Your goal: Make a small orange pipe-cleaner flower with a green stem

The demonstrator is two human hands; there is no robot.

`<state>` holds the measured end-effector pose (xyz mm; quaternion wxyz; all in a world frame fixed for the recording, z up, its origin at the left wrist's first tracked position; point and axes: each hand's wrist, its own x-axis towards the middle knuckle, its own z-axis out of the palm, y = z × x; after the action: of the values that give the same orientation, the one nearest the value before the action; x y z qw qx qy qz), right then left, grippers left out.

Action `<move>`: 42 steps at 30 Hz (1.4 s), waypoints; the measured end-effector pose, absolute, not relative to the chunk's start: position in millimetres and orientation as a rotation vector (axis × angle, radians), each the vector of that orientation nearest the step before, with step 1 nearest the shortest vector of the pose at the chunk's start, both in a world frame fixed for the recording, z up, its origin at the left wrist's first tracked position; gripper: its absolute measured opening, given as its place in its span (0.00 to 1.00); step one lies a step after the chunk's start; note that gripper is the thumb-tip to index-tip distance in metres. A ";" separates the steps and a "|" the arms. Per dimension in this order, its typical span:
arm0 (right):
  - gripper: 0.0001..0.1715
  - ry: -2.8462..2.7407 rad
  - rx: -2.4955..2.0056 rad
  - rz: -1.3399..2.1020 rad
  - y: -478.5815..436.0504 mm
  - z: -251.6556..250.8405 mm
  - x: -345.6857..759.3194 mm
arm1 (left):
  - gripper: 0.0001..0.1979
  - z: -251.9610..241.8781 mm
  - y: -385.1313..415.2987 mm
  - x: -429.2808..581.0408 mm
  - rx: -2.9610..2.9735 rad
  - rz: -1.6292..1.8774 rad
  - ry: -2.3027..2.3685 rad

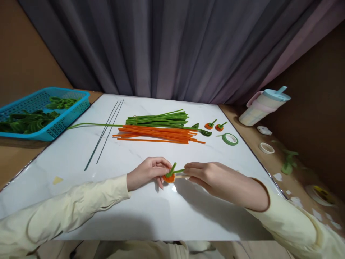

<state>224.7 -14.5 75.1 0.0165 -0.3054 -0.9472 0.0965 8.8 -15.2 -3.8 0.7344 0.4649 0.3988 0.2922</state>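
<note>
Between the thumb and fingers of my left hand [151, 172] is a small orange pipe-cleaner pumpkin [169, 178] with a green top. One green stem stands up from it. A green pipe cleaner [178, 171] runs from its top to the fingertips of my right hand [203, 173], which are closed on it. Just below, a thin pale stick [182, 176] also reaches from the right fingers toward the pumpkin; its far end is hidden. Beyond my hands lie a bundle of orange pipe cleaners [159, 135] and a bundle of green pipe cleaners [159, 119].
Two similar pumpkins [208, 126] and a green tape roll [230, 139] lie at the right. Thin dark wires [104, 133] lie left of the bundles. A blue basket [67, 117] holds green pieces. A lidded tumbler [260, 109] stands beyond the board's right edge.
</note>
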 end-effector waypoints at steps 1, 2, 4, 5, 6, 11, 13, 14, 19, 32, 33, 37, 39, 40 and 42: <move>0.10 -3.001 -0.963 0.283 -14.8 75.7 219.8 | 0.17 -4.1 -15.1 8.6 1.037 0.631 0.878; 0.11 -3.069 -0.974 0.279 -14.4 76.6 215.9 | 0.16 -4.4 -15.1 8.4 1.052 0.621 0.882; 0.16 -3.211 -0.997 0.279 -12.6 79.6 210.4 | 0.16 -4.9 -15.2 8.0 1.073 0.611 0.888; 0.18 -3.273 -1.008 0.268 -11.5 81.3 208.4 | 0.15 -4.8 -15.4 8.0 1.076 0.610 0.888; 0.20 -3.324 -1.014 0.255 -10.6 83.1 206.6 | 0.15 -4.5 -15.6 8.0 1.074 0.611 0.885; 0.25 -3.428 -0.896 0.182 -5.4 86.0 198.9 | 0.14 -0.6 -16.7 9.0 1.048 0.608 0.882; 0.26 -3.436 -0.857 0.247 -1.7 84.3 196.2 | 0.13 0.3 -16.8 9.5 1.046 0.613 0.892; 0.26 -3.435 -0.859 0.291 0.2 83.2 195.2 | 0.13 0.3 -16.8 9.7 1.043 0.615 0.897; 0.22 -3.366 -0.918 0.360 2.8 79.1 193.9 | 0.11 -1.8 -16.2 9.5 1.029 0.605 0.892; 0.23 -3.367 -1.071 0.047 -23.9 61.7 190.9 | 0.09 -6.6 -19.4 11.4 1.033 0.677 0.921; 0.23 -3.322 -1.105 0.110 -25.0 59.9 191.2 | 0.09 -6.9 -20.4 12.3 1.041 0.687 0.927; 0.20 -3.092 -1.269 0.453 -30.7 50.9 192.3 | 0.08 -11.7 -23.9 14.9 1.122 0.739 0.953; 0.21 -2.925 -1.288 0.649 -32.4 46.4 193.3 | 0.08 -15.3 -24.9 14.8 1.190 0.776 0.975; 0.20 -2.829 -1.288 0.742 -32.6 44.5 193.9 | 0.08 -16.8 -25.3 14.4 1.232 0.795 0.990; 0.17 -2.629 -1.354 0.967 -31.6 42.1 194.7 | 0.07 -18.9 -25.9 13.3 1.310 0.821 1.025</move>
<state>194.7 -31.6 42.1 0.0150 -0.4351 -0.8449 0.3108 13.3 -25.9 -18.9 0.5998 0.5650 0.4423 0.3540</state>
